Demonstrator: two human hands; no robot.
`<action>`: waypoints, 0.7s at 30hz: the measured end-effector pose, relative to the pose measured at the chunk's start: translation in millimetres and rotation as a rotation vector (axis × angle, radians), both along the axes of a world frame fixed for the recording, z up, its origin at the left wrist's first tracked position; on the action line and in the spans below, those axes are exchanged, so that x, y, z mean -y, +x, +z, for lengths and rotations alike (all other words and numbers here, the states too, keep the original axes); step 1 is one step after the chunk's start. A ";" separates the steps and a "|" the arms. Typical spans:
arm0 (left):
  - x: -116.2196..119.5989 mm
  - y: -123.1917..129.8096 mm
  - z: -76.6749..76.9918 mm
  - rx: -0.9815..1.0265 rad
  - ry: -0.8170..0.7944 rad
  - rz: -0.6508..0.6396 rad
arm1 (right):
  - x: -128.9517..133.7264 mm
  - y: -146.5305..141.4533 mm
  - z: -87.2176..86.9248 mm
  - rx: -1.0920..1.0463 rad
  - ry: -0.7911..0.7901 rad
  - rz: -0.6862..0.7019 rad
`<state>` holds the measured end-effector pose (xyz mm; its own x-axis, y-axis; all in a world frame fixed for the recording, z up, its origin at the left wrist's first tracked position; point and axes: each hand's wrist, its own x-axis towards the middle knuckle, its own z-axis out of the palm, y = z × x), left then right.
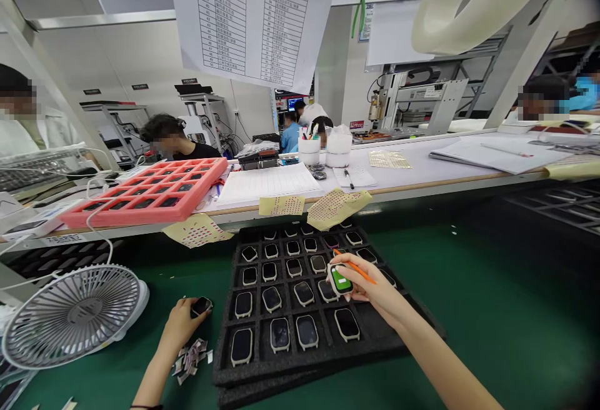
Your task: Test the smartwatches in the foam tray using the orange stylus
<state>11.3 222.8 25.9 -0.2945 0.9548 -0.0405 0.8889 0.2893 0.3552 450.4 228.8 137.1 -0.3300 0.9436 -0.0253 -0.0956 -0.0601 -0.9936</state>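
Observation:
My right hand point(363, 282) is closed around a smartwatch body point(341, 280) whose lit screen is green and white. An orange stick-like tool point(359, 267), perhaps a pen, lies across the same hand. Below is a black foam tray point(323, 338) with several strapless watch bodies in its compartments, their screens dark. To the tray's left, my left hand point(180, 322) grips another dark-screened watch body point(201, 307) near the green mat. Small pale scraps point(191, 360) lie in a pile just below that hand.
A white fan point(77, 316) stands at the left. Above the bench runs a shelf point(398, 179) with a pink foam tray point(187, 200), papers point(269, 184) and a pen holder point(309, 149). Yellow sticker sheets point(338, 208) hang off its edge. A tape roll point(469, 29) hangs overhead. Other people sit beyond.

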 end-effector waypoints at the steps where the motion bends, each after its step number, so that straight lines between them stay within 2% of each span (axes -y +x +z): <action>1: 0.0 -0.2 -0.3 -0.001 0.002 0.000 | -0.5 0.6 -0.6 0.000 0.008 0.020; 11: -0.9 -1.3 -1.2 -0.004 0.014 0.008 | -3.2 1.5 -7.7 -0.043 0.074 0.077; 21: -2.3 -2.4 -1.2 0.004 0.014 0.018 | -1.1 -4.5 -1.1 -0.006 -0.002 -0.148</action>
<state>8.9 225.1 24.8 -0.3112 0.9499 -0.0286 0.8823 0.3000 0.3627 445.9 229.9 136.0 -0.1871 0.9820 -0.0261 -0.1098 -0.0473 -0.9928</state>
